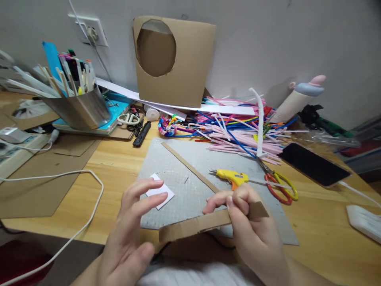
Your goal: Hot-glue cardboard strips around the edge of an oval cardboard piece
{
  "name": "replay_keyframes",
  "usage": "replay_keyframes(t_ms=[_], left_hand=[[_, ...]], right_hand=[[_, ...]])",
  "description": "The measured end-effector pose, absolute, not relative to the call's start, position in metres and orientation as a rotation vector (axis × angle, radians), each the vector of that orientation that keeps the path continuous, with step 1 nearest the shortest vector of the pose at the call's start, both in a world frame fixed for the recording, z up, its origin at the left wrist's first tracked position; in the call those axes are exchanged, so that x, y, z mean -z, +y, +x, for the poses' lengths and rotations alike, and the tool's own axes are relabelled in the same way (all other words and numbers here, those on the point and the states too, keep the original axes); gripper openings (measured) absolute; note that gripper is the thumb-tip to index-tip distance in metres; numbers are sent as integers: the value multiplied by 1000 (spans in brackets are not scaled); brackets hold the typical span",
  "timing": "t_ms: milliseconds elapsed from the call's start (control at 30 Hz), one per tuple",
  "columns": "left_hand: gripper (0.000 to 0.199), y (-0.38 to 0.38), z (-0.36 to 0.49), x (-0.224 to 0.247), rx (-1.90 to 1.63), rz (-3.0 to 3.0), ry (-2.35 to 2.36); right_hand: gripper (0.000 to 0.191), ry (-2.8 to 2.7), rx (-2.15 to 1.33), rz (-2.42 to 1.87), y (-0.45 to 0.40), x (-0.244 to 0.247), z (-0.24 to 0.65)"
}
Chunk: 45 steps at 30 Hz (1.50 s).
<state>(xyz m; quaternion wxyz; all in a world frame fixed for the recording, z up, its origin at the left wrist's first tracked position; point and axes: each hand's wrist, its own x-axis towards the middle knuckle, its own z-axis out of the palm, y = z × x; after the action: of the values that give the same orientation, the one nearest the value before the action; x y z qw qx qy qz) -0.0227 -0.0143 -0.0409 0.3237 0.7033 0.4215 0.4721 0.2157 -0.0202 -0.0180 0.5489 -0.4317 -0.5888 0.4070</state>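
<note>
A bent cardboard strip (193, 227) is pinched in my right hand (253, 226), its long part reaching left over the mat's front edge. My left hand (131, 230) is open beside the strip's left end, fingers spread and apart from it. On the grey cutting mat (190, 178) lie a thin cardboard strip (187, 166), a small white paper square (162, 192) and a yellow glue gun (230, 175). Red and yellow scissors (281, 186) rest at the mat's right edge.
Pipe cleaners (235, 131) are heaped behind the mat, below a cardboard panel with a round hole (190, 59). A metal pen holder (80, 109) stands back left. A phone (315, 163) lies right; a white cable (95, 206) loops left.
</note>
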Motion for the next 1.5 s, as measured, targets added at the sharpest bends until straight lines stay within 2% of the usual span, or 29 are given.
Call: replay_keyframes(t_ms=[133,333,633,1033,1267,1500], left_hand=[[25,-6,-31,33,-1086,1543,1085],[45,-4,-43,46,-920,1390,1122],[29,-10,-34,49,-892,1247,1037],[44,-13,-26,53,-975,1162,1010],[40,-15,-25,54,-1094,1202,1021],[63,-8,-29,53,-1012,1346,1155]], right_hand=[[30,-1359,-952,-1042,-22,21,218],[32,-1386,-897,-1076,-22,23,220],[32,-1396,-939,-1111,-25,22,223],[31,-1415,-955,-1120,-25,21,224],[31,-1388,-929,-1105,-25,21,222],[32,-1379,-931,-1098,-24,23,221]])
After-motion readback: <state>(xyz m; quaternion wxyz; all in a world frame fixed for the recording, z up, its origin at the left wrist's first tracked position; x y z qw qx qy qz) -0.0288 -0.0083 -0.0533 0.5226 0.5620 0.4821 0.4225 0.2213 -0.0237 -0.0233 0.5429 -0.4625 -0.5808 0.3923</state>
